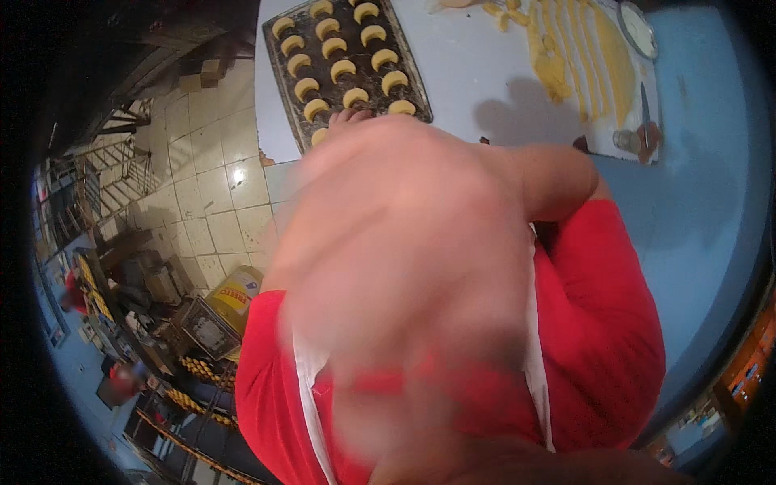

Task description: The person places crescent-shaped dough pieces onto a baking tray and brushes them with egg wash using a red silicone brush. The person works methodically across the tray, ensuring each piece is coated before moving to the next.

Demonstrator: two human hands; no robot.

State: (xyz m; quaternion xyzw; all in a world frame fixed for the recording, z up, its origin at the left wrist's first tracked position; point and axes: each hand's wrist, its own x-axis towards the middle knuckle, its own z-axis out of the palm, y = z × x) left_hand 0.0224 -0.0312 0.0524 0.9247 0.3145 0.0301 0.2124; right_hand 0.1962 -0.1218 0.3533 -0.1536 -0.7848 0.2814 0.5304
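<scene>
A dark baking tray lies on the left part of the white table, bearing rows of pale yellow crescent-shaped dough pieces. The fingers of my left hand lie stretched out at its near edge, close to the nearest crescents; the rest of that hand is covered. My right arm bends back toward me, and what seems to be my right hand is a large smear close to the camera. Its fingers cannot be made out. At the far right is a dough sheet cut into strips, with small dough bits beside it.
Near the dough lie a knife, a small clear cup-like object and a round white bowl. The table ends just before me. On the left are floor tiles, a yellow bucket and racks of braided pastries.
</scene>
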